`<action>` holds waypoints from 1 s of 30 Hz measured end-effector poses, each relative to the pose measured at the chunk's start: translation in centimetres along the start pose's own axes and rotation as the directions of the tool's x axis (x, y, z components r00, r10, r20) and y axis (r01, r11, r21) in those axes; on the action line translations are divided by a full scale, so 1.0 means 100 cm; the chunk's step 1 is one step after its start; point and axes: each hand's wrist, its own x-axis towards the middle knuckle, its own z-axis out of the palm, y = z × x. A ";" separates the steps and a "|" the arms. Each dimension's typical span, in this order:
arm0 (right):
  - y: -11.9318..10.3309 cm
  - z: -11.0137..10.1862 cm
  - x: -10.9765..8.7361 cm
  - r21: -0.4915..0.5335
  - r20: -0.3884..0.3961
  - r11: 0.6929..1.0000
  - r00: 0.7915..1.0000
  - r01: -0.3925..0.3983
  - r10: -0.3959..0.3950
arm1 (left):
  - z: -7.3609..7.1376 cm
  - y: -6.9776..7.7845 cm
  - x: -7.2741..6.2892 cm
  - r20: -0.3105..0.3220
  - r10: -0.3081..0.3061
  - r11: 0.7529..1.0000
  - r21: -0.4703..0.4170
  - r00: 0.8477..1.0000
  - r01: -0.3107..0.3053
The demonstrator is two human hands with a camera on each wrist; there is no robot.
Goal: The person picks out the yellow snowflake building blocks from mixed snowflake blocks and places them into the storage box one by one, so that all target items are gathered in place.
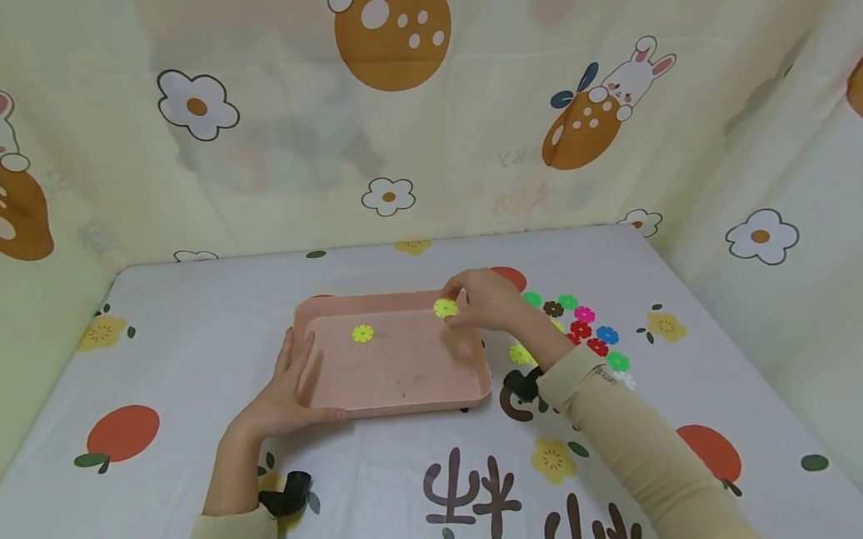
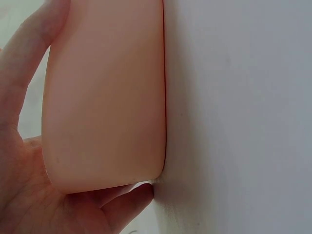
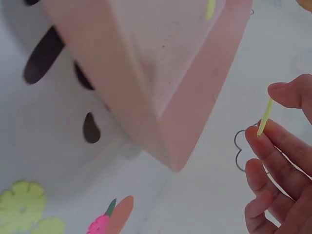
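Note:
My right hand (image 1: pixel 486 301) pinches a yellow flower-shaped disc (image 1: pixel 445 308) between thumb and fingertips, above the right part of a pink tray (image 1: pixel 401 368). The right wrist view shows this disc edge-on, a thin yellow sliver (image 3: pixel 264 117), with the other fingers loosely curled. Another yellow flower disc (image 1: pixel 363 333) lies flat inside the tray, left of its middle. My left hand (image 1: pixel 283 397) holds the tray's near left corner, fingers along the left side and thumb along the front. Close up in the left wrist view, the tray wall (image 2: pixel 107 97) sits between thumb and fingers.
Right of the tray lies a loose cluster of flower discs, including green (image 1: pixel 567 302), pink (image 1: pixel 584 315), blue (image 1: pixel 607 335), red (image 1: pixel 598 347) and yellow ones, partly hidden by my right forearm. A printed white cloth (image 1: pixel 203 335) covers the table. Patterned curtains (image 1: pixel 282 171) hang around it.

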 end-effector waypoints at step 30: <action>-0.028 0.039 0.051 0.046 0.172 0.999 0.985 0.005 -0.013 | 0.001 -0.002 0.001 -0.003 0.003 1.000 -0.004 1.000 -0.003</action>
